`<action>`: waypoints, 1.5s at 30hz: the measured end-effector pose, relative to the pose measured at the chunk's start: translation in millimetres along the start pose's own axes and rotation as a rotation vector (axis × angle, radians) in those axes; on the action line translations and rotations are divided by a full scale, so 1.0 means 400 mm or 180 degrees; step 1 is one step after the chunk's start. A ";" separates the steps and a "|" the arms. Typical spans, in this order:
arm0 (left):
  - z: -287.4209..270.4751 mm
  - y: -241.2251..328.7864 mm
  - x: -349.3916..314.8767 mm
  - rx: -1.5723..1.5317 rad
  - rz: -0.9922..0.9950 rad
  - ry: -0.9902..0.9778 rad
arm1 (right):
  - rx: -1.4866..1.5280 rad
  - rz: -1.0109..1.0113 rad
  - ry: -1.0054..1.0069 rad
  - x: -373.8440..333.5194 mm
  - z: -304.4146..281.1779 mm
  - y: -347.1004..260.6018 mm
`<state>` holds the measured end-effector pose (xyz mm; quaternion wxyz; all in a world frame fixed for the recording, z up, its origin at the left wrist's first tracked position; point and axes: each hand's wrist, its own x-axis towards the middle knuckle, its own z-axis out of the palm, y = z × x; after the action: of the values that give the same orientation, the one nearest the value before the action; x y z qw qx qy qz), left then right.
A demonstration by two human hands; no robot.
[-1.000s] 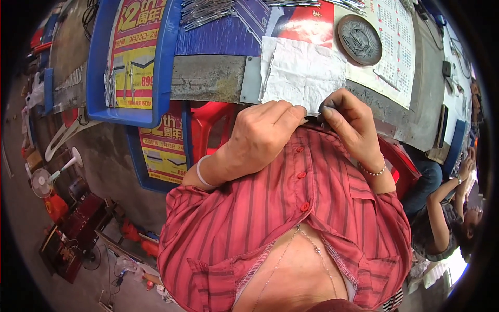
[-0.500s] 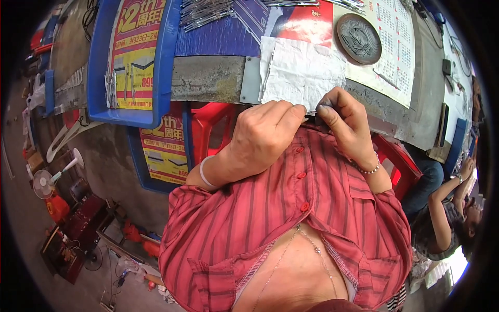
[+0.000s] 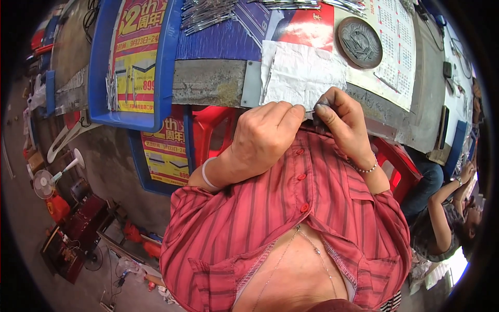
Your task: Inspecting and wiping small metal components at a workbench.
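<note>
My left hand (image 3: 267, 136) is closed, its thumb and fingers pinching at the table's near edge. Facing it, my right hand (image 3: 345, 120) is curled in a pinch, with darkened thumb and fingertips. A sliver of a thin metal piece (image 3: 310, 111) shows in the small gap between the two hands; its ends are hidden by the fingers. Just beyond lies a crumpled white sheet (image 3: 306, 70) with a thin metal rod (image 3: 270, 75) along its left side. A round dark dish (image 3: 378, 47) of small grey metal pieces stands farther right.
Piles of thin metal rods (image 3: 208, 14) lie at the far side. A blue tray (image 3: 165, 78) with several metal pieces sits at the left, above another blue tray (image 3: 139, 164). A printed calendar sheet (image 3: 403, 57) lies under the dish. At the right, a co-worker (image 3: 442, 218) sits nearby.
The hands keep their pinch with barely any movement. The view has shifted slightly, so the table and its things sit a little lower.
</note>
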<state>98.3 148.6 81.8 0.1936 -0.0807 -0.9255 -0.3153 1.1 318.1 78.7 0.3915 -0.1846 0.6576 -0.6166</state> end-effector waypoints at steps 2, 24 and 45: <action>-0.002 -0.003 0.004 0.0001 -0.0044 -0.0021 | 0.0195 0.0168 -0.0003 0.007 0.002 -0.010; -0.079 -0.463 0.381 0.0554 -0.0436 0.1602 | 0.0193 -0.0133 0.0173 0.021 -0.033 0.016; -0.255 -0.301 0.164 0.0378 -0.0654 0.1401 | -0.0264 -0.0137 0.0131 0.012 -0.032 -0.004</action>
<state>37.1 -7.4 116.2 0.3619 0.0960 -0.8813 -0.2884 -12.0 322.9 77.9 0.3565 -0.2020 0.6864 -0.6008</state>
